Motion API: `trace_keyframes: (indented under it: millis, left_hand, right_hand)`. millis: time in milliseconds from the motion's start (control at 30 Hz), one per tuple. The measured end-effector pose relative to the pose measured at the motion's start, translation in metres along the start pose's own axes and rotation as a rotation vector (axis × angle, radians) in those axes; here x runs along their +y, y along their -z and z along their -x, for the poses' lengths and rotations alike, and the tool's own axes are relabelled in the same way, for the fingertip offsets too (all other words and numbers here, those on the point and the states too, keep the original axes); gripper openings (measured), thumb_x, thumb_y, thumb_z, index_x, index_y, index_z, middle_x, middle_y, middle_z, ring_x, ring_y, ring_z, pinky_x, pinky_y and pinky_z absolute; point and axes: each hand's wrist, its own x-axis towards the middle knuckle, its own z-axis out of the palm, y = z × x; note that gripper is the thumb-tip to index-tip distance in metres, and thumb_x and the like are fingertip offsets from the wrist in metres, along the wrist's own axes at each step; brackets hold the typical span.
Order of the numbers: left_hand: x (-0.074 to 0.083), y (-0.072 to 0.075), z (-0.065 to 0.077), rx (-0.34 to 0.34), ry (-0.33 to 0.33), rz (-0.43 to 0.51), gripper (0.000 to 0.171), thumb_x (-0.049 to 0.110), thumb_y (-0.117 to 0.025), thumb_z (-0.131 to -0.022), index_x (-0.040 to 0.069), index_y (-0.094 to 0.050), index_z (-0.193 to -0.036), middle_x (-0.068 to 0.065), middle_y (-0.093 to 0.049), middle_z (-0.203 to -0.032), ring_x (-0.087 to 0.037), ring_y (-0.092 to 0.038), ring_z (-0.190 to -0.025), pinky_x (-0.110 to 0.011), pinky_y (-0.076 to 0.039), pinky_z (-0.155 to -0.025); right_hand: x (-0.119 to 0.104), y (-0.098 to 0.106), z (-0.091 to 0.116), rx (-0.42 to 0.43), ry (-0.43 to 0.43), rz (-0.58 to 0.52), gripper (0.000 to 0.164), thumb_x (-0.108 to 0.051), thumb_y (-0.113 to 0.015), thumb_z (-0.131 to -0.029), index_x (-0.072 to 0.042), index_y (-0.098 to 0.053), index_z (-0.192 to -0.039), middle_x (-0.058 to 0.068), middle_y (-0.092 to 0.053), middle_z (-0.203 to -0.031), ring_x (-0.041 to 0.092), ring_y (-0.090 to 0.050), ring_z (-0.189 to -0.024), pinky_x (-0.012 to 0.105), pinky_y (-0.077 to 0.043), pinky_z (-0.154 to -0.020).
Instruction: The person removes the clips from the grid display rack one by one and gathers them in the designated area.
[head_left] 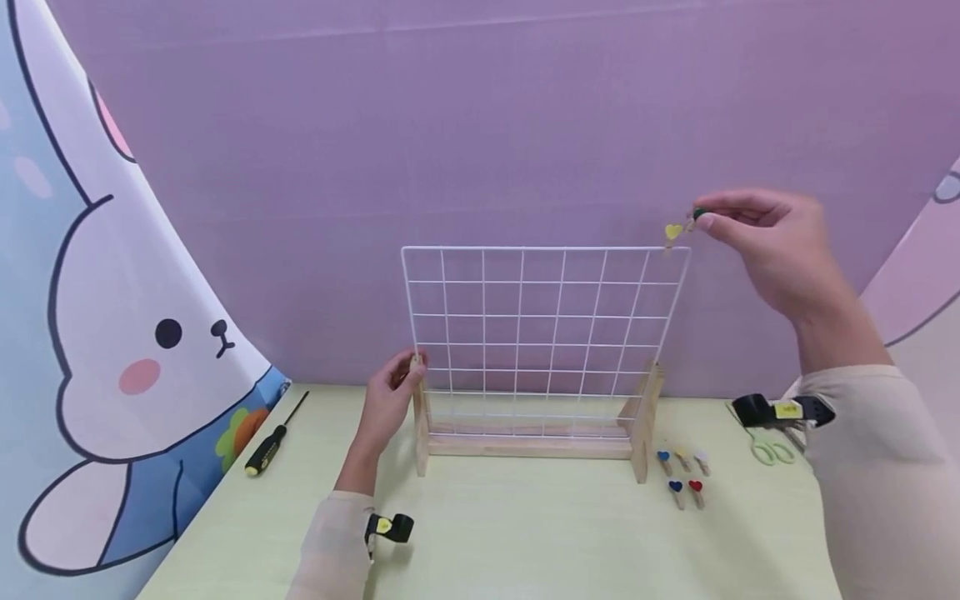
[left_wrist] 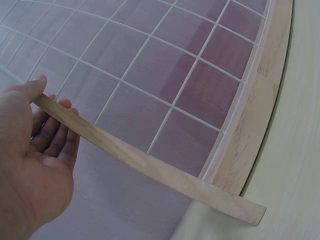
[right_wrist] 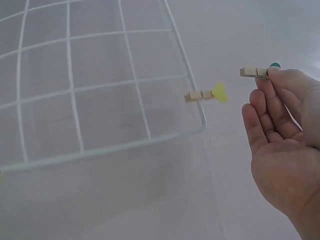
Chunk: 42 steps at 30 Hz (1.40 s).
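Observation:
A white wire grid (head_left: 540, 248) stands upright on a wooden stand (head_left: 532, 448). My left hand (head_left: 386, 400) grips the top of the stand's left side post (left_wrist: 150, 167), thumb on one face and fingers behind. Up beyond the grid's top right corner, my right hand (head_left: 787, 250) pinches a small wooden clothespin (right_wrist: 255, 72) by its green-topped end, mostly covered by the thumb. This clothespin is apart from the wire. Another clothespin with a yellow heart (right_wrist: 219, 93) is clipped on the top wire near that corner.
Several heart clothespins (head_left: 696, 493) lie on the table right of the stand. Behind them are green-handled scissors (head_left: 765, 450), partly hidden by the right wrist strap. A screwdriver (head_left: 266, 450) lies at the left. Purple cloth (head_left: 450, 125) hangs behind the grid.

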Motion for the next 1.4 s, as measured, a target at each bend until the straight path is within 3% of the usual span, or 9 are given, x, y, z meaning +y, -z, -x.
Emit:
trace_keyframes:
  millis: [233, 467, 933, 1100, 1400]
  left_hand:
    - [0.004, -0.002, 0.000, -0.008, -0.004, 0.017, 0.041, 0.031, -0.067, -0.102, 0.010, -0.064, -0.138, -0.013, -0.068, -0.135, -0.012, -0.064, -0.118, -0.017, -0.053, -0.098]
    - [0.006, -0.002, 0.000, -0.008, 0.010, 0.009, 0.041, 0.032, -0.067, -0.101, 0.012, -0.064, -0.138, -0.012, -0.068, -0.136, -0.010, -0.064, -0.118, -0.017, -0.053, -0.100]
    - [0.004, -0.001, -0.002, -0.010, 0.003, 0.022, 0.040, 0.028, -0.067, -0.102, 0.010, -0.064, -0.138, -0.014, -0.068, -0.136, -0.006, -0.064, -0.116, -0.014, -0.052, -0.099]
    - [0.002, -0.001, -0.002, -0.011, 0.006, 0.021, 0.040, 0.027, -0.066, -0.102, 0.010, -0.064, -0.138, -0.015, -0.068, -0.136, -0.006, -0.064, -0.116, -0.014, -0.052, -0.098]
    - [0.004, -0.001, -0.001, -0.010, 0.012, 0.008, 0.041, 0.031, -0.067, -0.102, 0.013, -0.064, -0.138, -0.012, -0.068, -0.136, -0.007, -0.064, -0.116, -0.015, -0.052, -0.098]
  right_hand:
    - [0.013, 0.025, 0.031, -0.021, -0.089, 0.315, 0.032, -0.017, -0.075, -0.095, -0.005, -0.073, -0.125, -0.018, -0.078, -0.098, -0.002, -0.068, -0.098, 0.007, -0.046, -0.086]
    - [0.037, 0.044, 0.060, -0.039, -0.163, 0.418, 0.035, -0.024, -0.073, -0.098, -0.008, -0.071, -0.130, -0.026, -0.077, -0.102, -0.008, -0.064, -0.106, 0.005, -0.042, -0.086]
    - [0.096, 0.067, 0.122, -0.138, -0.267, 0.566, 0.036, -0.031, -0.066, -0.103, -0.012, -0.068, -0.132, -0.032, -0.072, -0.109, -0.019, -0.056, -0.104, 0.004, -0.042, -0.079]
    - [0.126, 0.072, 0.149, -0.147, -0.292, 0.520, 0.032, -0.025, -0.067, -0.102, -0.008, -0.070, -0.129, -0.030, -0.074, -0.104, -0.014, -0.063, -0.096, 0.010, -0.051, -0.075]
    - [0.171, 0.076, 0.194, -0.188, -0.343, 0.507, 0.029, -0.022, -0.069, -0.101, -0.006, -0.072, -0.125, -0.025, -0.075, -0.107, -0.015, -0.063, -0.098, 0.008, -0.050, -0.077]
